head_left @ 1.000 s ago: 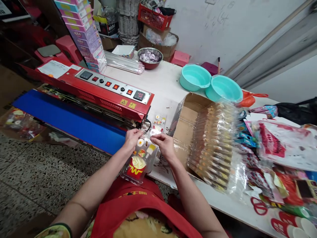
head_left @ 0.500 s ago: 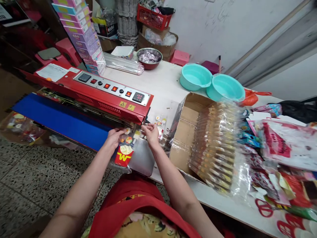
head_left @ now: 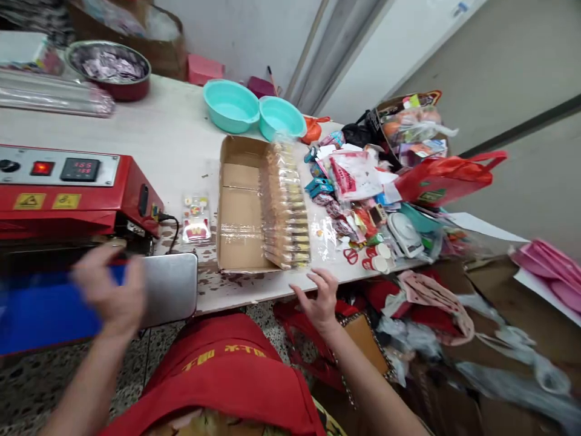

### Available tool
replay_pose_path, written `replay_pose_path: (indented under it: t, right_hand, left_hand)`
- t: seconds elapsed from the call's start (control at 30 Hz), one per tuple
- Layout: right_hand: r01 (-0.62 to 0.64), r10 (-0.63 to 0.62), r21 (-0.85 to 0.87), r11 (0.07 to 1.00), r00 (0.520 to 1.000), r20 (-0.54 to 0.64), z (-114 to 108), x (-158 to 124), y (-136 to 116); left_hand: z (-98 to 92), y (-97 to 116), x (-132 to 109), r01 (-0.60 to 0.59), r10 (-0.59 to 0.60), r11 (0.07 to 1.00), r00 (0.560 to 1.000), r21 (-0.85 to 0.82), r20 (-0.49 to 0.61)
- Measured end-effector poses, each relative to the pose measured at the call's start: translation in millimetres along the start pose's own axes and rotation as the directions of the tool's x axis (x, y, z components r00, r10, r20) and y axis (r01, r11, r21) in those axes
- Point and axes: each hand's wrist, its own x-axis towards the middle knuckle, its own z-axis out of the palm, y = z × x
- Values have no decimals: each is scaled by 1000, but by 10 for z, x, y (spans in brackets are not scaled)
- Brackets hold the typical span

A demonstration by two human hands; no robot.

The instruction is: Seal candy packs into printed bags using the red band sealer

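Observation:
My left hand is smeared by motion, but its thumb and fingers look apart and nothing shows in them. It hovers over the blue conveyor belt of a red band sealing machine, left of the metal plate. At the table's front edge, my right hand is empty with fingers spread. Just beyond it stands a cardboard box, its right side lined with a row of clear packets. One flat packet with a red-and-yellow fries toy lies between machine and box.
Two turquoise basins and a metal bowl of small sachets sit at the back. To the right are red scissors, paper cups, a white scale and a red bag. A black cable leaves the machine.
Both hands have come away from the fries packet at the machine's end, and that packet is out of sight. My right hand has moved right, past the box. The view has swung right.

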Motion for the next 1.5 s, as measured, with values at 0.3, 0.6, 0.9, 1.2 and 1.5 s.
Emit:
replay_pose_path:
  t: [0.3, 0.6, 0.9, 1.2, 1.5]
  right_hand:
    - [255, -124, -230, 939, 877, 465, -154, 63, 776]
    - [187, -267, 258, 948, 910, 318, -808, 1215, 95]
    - [-413, 82, 740, 530, 894, 440, 309, 1955, -742]
    - [-807, 160, 564, 175, 589, 792, 1749, 1513, -1402]
    - [-869, 200, 493, 50, 492, 847, 2806, 1355, -2094]
  left_hand:
    - [1778, 1315, -737, -679, 635, 680, 357, -277, 685]
    - [799, 1850, 186, -264, 569, 808, 581, -527, 582]
    - [285, 1324, 608, 696, -213, 472, 686, -541, 696]
    - [128, 106, 472, 801, -719, 244, 528, -547, 452]
    - [-331, -761, 421, 800, -814, 177, 446, -573, 372]
